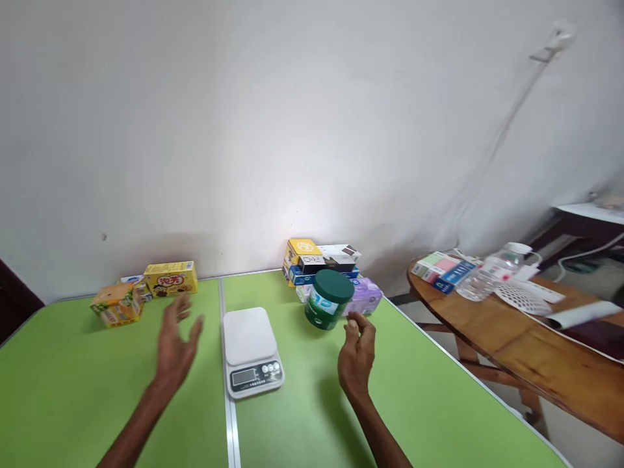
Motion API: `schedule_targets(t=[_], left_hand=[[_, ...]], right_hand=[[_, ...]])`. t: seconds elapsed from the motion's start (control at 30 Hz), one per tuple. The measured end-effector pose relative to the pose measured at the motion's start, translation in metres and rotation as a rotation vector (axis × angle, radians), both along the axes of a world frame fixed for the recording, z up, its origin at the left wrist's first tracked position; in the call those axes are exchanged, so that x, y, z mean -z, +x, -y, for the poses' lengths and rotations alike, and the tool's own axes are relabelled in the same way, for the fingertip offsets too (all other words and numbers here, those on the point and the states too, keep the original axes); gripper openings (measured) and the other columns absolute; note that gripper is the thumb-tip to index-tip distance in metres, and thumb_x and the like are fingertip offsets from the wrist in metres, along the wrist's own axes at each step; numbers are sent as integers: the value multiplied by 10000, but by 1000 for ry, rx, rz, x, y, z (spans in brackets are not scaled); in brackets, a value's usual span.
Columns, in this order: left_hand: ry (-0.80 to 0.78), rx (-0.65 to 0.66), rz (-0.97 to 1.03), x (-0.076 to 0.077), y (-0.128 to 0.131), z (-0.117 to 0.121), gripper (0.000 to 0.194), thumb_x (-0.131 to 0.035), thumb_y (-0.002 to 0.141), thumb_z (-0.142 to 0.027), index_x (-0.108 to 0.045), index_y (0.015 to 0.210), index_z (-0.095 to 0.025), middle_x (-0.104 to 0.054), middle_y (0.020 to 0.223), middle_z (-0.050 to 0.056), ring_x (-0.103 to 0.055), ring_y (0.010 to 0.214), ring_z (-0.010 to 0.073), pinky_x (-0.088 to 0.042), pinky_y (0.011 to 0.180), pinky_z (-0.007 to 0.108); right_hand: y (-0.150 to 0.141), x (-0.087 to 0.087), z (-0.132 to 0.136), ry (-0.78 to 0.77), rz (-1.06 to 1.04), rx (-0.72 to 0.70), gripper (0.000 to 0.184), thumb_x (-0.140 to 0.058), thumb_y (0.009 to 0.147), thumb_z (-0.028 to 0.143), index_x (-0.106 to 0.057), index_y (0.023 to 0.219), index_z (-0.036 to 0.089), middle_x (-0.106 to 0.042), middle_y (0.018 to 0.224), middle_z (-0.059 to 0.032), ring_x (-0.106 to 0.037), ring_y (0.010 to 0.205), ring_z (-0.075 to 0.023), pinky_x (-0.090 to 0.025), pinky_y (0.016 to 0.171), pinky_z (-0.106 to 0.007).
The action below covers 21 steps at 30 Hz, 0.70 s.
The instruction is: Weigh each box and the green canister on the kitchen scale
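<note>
- Left hand (pixel 174 348): we are spreading empty fingers wide beside the digital kitchen scale (pixel 250 337); by sweeping low, we would be risking a jolt to it.
- Right hand (pixel 355 364): we are curling empty fingers, narrowly parted, near the green lidded tub (pixel 329 300), which is standing before stacked cartons (pixel 326 262); by nudging it, we would be risking a topple.

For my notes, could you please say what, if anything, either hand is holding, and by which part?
Nothing is held: the left hand is open, and the right hand is near the green tub without gripping it.
</note>
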<state>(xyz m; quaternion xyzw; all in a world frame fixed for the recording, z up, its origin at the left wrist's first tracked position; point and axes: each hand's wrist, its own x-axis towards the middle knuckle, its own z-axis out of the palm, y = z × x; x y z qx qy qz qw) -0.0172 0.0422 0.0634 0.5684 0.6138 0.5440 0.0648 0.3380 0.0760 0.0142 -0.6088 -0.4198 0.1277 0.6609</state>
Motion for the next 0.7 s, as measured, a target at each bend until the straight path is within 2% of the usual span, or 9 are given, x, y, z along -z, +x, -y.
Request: schedule_targets(t=[0.07, 0.17, 0.23, 0.3, 0.4, 0.5, 0.6, 0.7], left_hand=[[-34, 229, 35, -2, 68, -13, 596, -640, 939, -434, -456, 1463, -217, -617, 1389, 161, -660, 1222, 309, -534, 1070, 549], [-119, 530, 92, 4, 153, -39, 763, -684, 914, -412, -313, 1561, -249, -511, 1523, 172, -574, 1356, 316, -478, 1128, 549], [-211, 617, 117, 10, 193, -59, 871, -725, 879, -437, -263, 1587, -231, -452, 1555, 196, -513, 1416, 341, -435, 1162, 562], [-296, 654, 135, 15, 222, -78, 969, -791, 811, -456, -267, 1586, -203, -402, 1575, 224, -439, 1472, 379, -373, 1206, 582], [-366, 682, 149, 21, 250, -102, 1094, -911, 658, -444, -331, 1543, -168, -392, 1566, 259, -364, 1510, 424, -295, 1248, 583], [-369, 607, 177, 25, 264, -114, 1118, -973, 546, -417, -388, 1464, -159, -484, 1466, 244, -426, 1452, 425, -330, 1217, 570], [-348, 507, 196, 30, 268, -115, 1053, -984, 513, -383, -418, 1379, -188, -533, 1389, 199, -511, 1367, 397, -400, 1153, 544], [-320, 452, 152, 35, 266, -107, 959, -974, 516, -347, -439, 1301, -215, -557, 1334, 172, -556, 1307, 383, -448, 1098, 519]], right_hand=[[24, 24, -10, -74, -105, 20, 696, -380, 977, 699, -605, 1339, 149, -639, 1347, -192, -583, 1265, -341, -428, 1089, -532], [32, 46, -29, -82, -180, -94, 798, -345, 957, 741, -619, 1354, 105, -625, 1401, -220, -558, 1328, -339, -394, 1139, -517], [30, 52, -40, -53, -182, -136, 815, -342, 961, 742, -616, 1377, 96, -608, 1439, -223, -536, 1365, -328, -366, 1171, -505], [27, 55, -47, -23, -170, -144, 804, -350, 968, 734, -600, 1407, 110, -585, 1475, -216, -513, 1392, -319, -347, 1188, -507], [29, 58, -51, 2, -153, -150, 761, -362, 979, 721, -610, 1403, 140, -599, 1460, -197, -516, 1387, -313, -353, 1183, -514], [33, 61, -50, -13, -163, -168, 742, -347, 989, 716, -660, 1339, 141, -657, 1359, -186, -584, 1288, -313, -422, 1115, -501], [33, 62, -48, -43, -179, -199, 725, -333, 998, 709, -706, 1266, 147, -698, 1221, -164, -638, 1148, -303, -478, 1020, -479], [26, 61, -45, -19, -155, -155, 676, -373, 995, 695, -721, 1203, 154, -677, 1169, -149, -624, 1126, -296, -476, 999, -460]])
